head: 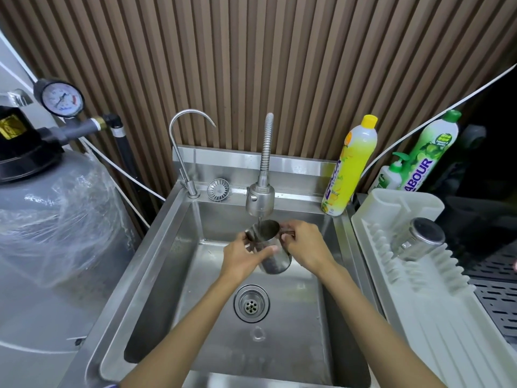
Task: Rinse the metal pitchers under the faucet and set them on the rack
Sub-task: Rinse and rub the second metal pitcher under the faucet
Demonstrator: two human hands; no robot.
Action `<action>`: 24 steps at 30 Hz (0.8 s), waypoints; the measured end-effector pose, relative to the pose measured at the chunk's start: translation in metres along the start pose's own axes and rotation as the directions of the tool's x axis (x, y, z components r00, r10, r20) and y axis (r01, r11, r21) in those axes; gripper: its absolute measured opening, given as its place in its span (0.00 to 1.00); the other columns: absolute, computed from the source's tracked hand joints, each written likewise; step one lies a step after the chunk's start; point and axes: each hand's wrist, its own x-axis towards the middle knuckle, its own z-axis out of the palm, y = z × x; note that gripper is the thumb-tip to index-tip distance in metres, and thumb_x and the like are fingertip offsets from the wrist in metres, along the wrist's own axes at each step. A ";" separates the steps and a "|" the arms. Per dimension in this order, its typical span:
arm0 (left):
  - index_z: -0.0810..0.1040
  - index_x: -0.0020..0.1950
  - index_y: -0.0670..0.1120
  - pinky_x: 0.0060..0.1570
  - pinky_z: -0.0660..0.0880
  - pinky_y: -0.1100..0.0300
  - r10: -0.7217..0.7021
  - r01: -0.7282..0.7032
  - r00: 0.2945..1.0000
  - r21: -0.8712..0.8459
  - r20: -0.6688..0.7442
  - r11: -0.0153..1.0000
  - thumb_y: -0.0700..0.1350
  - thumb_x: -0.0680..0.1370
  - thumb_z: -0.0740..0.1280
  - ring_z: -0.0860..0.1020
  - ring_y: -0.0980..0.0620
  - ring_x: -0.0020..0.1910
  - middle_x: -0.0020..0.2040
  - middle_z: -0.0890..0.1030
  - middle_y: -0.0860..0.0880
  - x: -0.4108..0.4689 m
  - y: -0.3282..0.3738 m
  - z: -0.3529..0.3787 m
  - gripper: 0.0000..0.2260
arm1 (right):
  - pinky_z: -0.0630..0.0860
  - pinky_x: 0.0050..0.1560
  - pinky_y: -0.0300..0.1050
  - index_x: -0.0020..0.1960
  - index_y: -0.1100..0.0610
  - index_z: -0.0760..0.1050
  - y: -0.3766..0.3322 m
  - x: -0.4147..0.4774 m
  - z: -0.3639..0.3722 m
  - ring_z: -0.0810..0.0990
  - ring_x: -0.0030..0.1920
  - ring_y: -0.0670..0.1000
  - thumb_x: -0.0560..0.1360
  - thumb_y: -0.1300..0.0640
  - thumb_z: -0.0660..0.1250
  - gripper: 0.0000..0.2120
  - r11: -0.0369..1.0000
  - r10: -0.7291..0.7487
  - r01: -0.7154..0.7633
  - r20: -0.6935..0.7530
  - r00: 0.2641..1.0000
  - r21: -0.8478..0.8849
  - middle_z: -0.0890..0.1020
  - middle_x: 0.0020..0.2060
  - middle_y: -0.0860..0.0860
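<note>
1. Under the faucet head [260, 198], at the middle of the sink [167, 261], both hands cover much of the held pitcher [275, 264]. Its handle shows only as a dark stub past the right fingers. The thin water stream is hard to follow beyond the rim.
2. At the right edge, the rack [419, 303] runs out of the frame. The green bottle [430, 155] behind it is partly hidden by a small pump bottle [390, 175].
3. A second pitcher [419, 239] lies tilted on the rack, base toward the camera. A yellow bottle [351, 163] stands on the sink's back right corner, and a strainer [218, 189] leans beside a gooseneck tap [181, 141]. A wrapped grey tank [50, 219] with a gauge [60, 98] stands left of the sink. The drain [251, 303] lies below the hands.
4. The left hand [242, 256] curls round the pitcher's body, thumb across its front. The right hand [303, 247] pinches the handle near the rim, tilting the mouth up to the faucet.
</note>
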 end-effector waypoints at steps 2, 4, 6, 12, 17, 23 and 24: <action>0.74 0.55 0.42 0.49 0.74 0.62 0.020 -0.020 1.000 -0.014 0.017 1.000 0.50 0.64 0.78 0.79 0.50 0.51 0.53 0.82 0.47 0.004 0.003 0.006 0.25 | 0.76 0.58 0.50 0.59 0.58 0.77 -0.001 -0.004 -0.003 0.80 0.55 0.57 0.73 0.68 0.60 0.17 0.999 -0.022 0.024 -0.065 0.998 0.028 0.82 0.54 0.57; 0.71 0.58 0.41 0.53 0.74 0.58 0.042 -0.042 0.999 -0.051 0.002 0.998 0.48 0.65 0.78 0.79 0.49 0.53 0.54 0.81 0.46 0.006 0.006 0.010 0.27 | 0.76 0.58 0.46 0.61 0.56 0.76 -0.002 -0.006 -0.005 0.79 0.56 0.54 0.73 0.70 0.60 0.20 0.995 -0.040 0.051 -0.129 0.991 0.082 0.82 0.55 0.55; 0.68 0.61 0.41 0.58 0.74 0.53 0.063 -0.065 0.998 -0.113 -0.021 0.991 0.45 0.66 0.77 0.79 0.47 0.55 0.56 0.80 0.45 0.008 0.010 0.012 0.29 | 0.75 0.55 0.41 0.61 0.56 0.76 -0.001 -0.005 -0.006 0.79 0.54 0.50 0.72 0.71 0.61 0.21 0.985 -0.038 0.065 -0.164 0.986 0.159 0.82 0.56 0.53; 0.67 0.66 0.45 0.51 0.65 0.72 0.281 -0.296 0.942 -0.059 -0.186 0.953 0.40 0.64 0.78 0.71 0.56 0.57 0.57 0.73 0.52 0.006 0.015 -0.002 0.34 | 0.71 0.41 0.29 0.60 0.55 0.73 0.001 0.002 0.006 0.76 0.39 0.47 0.73 0.71 0.63 0.20 0.929 0.059 -0.013 -0.116 0.991 0.369 0.78 0.38 0.51; 0.68 0.69 0.46 0.59 0.65 0.57 0.450 -0.337 0.853 0.377 -0.266 0.863 0.50 0.63 0.78 0.67 0.47 0.58 0.58 0.71 0.46 0.000 0.015 -0.018 0.37 | 0.73 0.50 0.34 0.62 0.60 0.72 -0.005 0.008 0.022 0.77 0.46 0.49 0.73 0.70 0.64 0.18 0.810 0.130 -0.136 0.051 0.990 0.570 0.79 0.40 0.55; 0.69 0.67 0.54 0.53 0.66 0.53 0.370 -0.203 0.904 0.545 -0.215 0.813 0.70 0.61 0.69 0.67 0.48 0.57 0.55 0.70 0.49 0.000 0.017 -0.035 0.39 | 0.78 0.57 0.51 0.58 0.63 0.76 -0.008 0.006 0.027 0.81 0.47 0.56 0.75 0.67 0.64 0.13 0.783 0.117 -0.186 0.154 0.981 0.593 0.80 0.44 0.66; 0.70 0.66 0.53 0.53 0.66 0.52 0.342 -0.179 0.916 0.549 -0.210 0.816 0.71 0.60 0.68 0.68 0.48 0.58 0.54 0.70 0.49 0.000 0.017 -0.035 0.38 | 0.81 0.52 0.47 0.58 0.65 0.77 -0.007 0.006 0.026 0.81 0.43 0.53 0.75 0.67 0.64 0.12 0.805 0.121 -0.199 0.173 0.977 0.559 0.81 0.42 0.63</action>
